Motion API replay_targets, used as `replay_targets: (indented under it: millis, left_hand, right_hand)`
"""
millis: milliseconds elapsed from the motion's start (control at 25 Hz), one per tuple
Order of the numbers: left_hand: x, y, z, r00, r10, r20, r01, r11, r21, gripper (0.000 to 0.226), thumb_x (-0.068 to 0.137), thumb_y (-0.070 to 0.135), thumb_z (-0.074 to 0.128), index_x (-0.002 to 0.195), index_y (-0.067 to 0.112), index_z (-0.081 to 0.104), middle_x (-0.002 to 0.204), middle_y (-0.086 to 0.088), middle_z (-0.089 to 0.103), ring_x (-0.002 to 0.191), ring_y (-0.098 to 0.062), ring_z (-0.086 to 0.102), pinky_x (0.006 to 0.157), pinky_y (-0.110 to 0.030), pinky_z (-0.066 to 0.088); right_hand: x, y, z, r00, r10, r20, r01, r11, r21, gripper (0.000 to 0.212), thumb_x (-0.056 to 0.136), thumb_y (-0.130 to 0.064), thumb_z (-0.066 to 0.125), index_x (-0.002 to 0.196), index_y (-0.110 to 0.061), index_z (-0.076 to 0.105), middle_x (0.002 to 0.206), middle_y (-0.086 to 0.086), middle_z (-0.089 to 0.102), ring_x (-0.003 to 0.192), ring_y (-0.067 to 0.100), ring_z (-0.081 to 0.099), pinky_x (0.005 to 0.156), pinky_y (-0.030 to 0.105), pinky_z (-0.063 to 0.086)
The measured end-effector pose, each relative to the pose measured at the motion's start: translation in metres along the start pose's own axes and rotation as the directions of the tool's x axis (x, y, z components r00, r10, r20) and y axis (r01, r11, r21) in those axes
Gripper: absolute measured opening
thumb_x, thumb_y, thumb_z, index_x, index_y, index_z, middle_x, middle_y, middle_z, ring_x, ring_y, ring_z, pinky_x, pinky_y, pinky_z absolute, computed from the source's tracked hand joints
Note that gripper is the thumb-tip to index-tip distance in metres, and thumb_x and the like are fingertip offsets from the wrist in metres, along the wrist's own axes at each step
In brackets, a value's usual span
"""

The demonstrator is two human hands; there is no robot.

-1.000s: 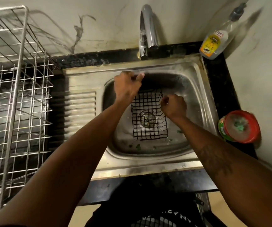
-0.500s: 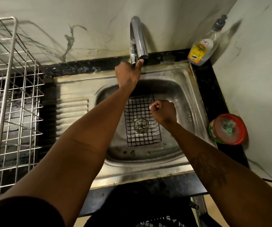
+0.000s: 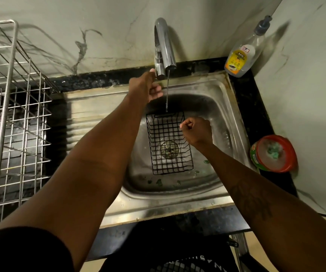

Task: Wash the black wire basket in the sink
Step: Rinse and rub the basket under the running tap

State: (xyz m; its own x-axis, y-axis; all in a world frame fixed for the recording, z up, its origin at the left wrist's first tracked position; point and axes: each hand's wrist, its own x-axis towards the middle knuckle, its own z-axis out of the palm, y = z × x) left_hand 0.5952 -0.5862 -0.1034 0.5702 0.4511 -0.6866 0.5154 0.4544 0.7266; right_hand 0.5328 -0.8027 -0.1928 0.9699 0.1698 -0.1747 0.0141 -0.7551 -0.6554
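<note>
The basket (image 3: 169, 132), black wire, sits flat on the bottom of the sink (image 3: 158, 205), right over the drain (image 3: 169, 149), just left of the right hand (image 3: 196, 131). That hand is balled up at the basket's right rim, thumb and fingers curled in on the top wire. A thin stream of water (image 3: 167, 95) falls just to the right of the left hand (image 3: 145, 87) and lands at the basket's far end. The left hand is up against the lower stem of the tap (image 3: 164, 46), thumb touching the metal and fingers loosely curled underneath; whether it actually grips anything there I cannot tell. The two hands are well apart, the left farther away, the right nearer and lower in the basin. Beyond the right hand, in the far corner, stands a soap bottle (image 3: 240, 55). A red tub (image 3: 274, 154) sits out past the right forearm on the dark counter. Well off to the left of the left arm is a steel dish rack (image 3: 11, 114).
</note>
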Motion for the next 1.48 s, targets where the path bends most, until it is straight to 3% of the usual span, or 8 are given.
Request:
replay_targets:
  millis: [200, 440, 600, 800, 1080, 1320, 1400, 1480]
  left_hand:
    - [-0.011, -0.048, -0.032, 0.979, 0.205, -0.018, -0.188, 0.926, 0.328, 0.042, 0.091, 0.05, 0.067, 0.099, 0.01, 0.07, 0.082, -0.006, 0.076, 0.071, -0.018, 0.076, 0.064, -0.037, 0.064]
    - [-0.011, -0.138, -0.08, 0.963, 0.269, 0.007, -0.157, 0.539, 0.828, 0.032, 0.099, 0.04, 0.058, 0.1, 0.01, 0.069, 0.087, -0.003, 0.063, 0.081, -0.017, 0.061, 0.074, -0.028, 0.048]
    - [-0.007, -0.163, -0.074, 0.954, 0.24, 0.18, -0.266, 0.401, 0.877, 0.034, 0.104, 0.041, 0.048, 0.098, 0.01, 0.06, 0.093, -0.009, 0.065, 0.086, -0.023, 0.065, 0.068, -0.029, 0.048]
    - [0.0, -0.176, -0.08, 0.901, 0.37, 0.226, -0.372, 0.392, 0.842, 0.01, 0.097, 0.015, 0.061, 0.104, 0.009, 0.063, 0.082, 0.008, 0.057, 0.075, -0.005, 0.058, 0.054, -0.009, 0.039]
    - [0.007, -0.188, -0.083, 0.911, 0.344, 0.226, -0.379, 0.49, 0.785, 0.015, 0.101, 0.023, 0.058, 0.091, 0.013, 0.063, 0.084, -0.001, 0.067, 0.074, -0.01, 0.068, 0.057, -0.018, 0.054]
    - [0.016, -0.192, -0.086, 0.955, 0.087, 0.282, -0.291, 0.438, 0.851, 0.009, 0.089, 0.014, 0.066, 0.096, 0.009, 0.062, 0.081, -0.003, 0.067, 0.067, -0.015, 0.069, 0.054, -0.024, 0.057]
    - [0.014, -0.193, -0.081, 0.946, 0.179, 0.271, -0.325, 0.51, 0.796, 0.008, 0.087, 0.004, 0.058, 0.09, 0.003, 0.065, 0.07, -0.011, 0.072, 0.06, -0.021, 0.072, 0.059, -0.034, 0.063]
    - [0.014, -0.191, -0.076, 0.89, 0.364, 0.275, -0.396, 0.316, 0.862, 0.01, 0.088, 0.008, 0.056, 0.083, 0.005, 0.064, 0.066, -0.005, 0.067, 0.061, -0.019, 0.068, 0.065, -0.029, 0.06]
  right_hand:
    - [-0.003, -0.003, 0.003, 0.999, -0.039, 0.031, 0.039, 0.999, -0.008, 0.008, 0.086, -0.028, 0.071, 0.082, -0.022, 0.074, 0.073, -0.008, 0.072, 0.067, 0.007, 0.067, 0.068, 0.03, 0.059]
    - [-0.013, -0.005, 0.011, 1.0, -0.012, 0.027, 0.012, 1.0, -0.002, 0.008, 0.087, -0.029, 0.071, 0.082, -0.022, 0.074, 0.08, -0.007, 0.076, 0.07, 0.007, 0.069, 0.068, 0.029, 0.058]
    - [-0.014, 0.001, 0.021, 1.0, -0.022, 0.021, 0.022, 1.0, -0.011, 0.012, 0.09, -0.029, 0.07, 0.083, -0.021, 0.074, 0.083, -0.007, 0.076, 0.068, 0.003, 0.064, 0.066, 0.022, 0.052]
    - [0.015, 0.003, 0.038, 0.993, -0.12, 0.02, 0.121, 0.992, -0.028, 0.015, 0.094, -0.031, 0.066, 0.085, -0.021, 0.073, 0.079, -0.008, 0.073, 0.069, 0.005, 0.066, 0.064, 0.024, 0.054]
    - [0.032, 0.014, 0.084, 0.988, -0.15, -0.022, 0.152, 0.984, 0.088, 0.008, 0.091, -0.017, 0.068, 0.088, -0.016, 0.075, 0.085, -0.008, 0.073, 0.076, 0.001, 0.067, 0.071, 0.018, 0.055]
    - [0.062, 0.018, 0.115, 0.998, -0.061, -0.008, 0.061, 0.98, 0.19, 0.011, 0.09, -0.011, 0.066, 0.089, -0.019, 0.075, 0.083, -0.009, 0.073, 0.072, -0.002, 0.066, 0.06, 0.004, 0.046]
    - [0.069, 0.02, 0.125, 0.992, 0.019, 0.124, -0.047, 0.973, 0.228, 0.016, 0.09, -0.013, 0.067, 0.08, -0.025, 0.071, 0.086, -0.003, 0.074, 0.076, 0.008, 0.07, 0.072, 0.021, 0.059]
    - [0.069, 0.024, 0.133, 0.967, 0.12, 0.224, -0.178, 0.95, 0.256, 0.019, 0.089, -0.016, 0.066, 0.074, -0.026, 0.069, 0.086, 0.003, 0.076, 0.076, 0.017, 0.072, 0.079, 0.043, 0.063]
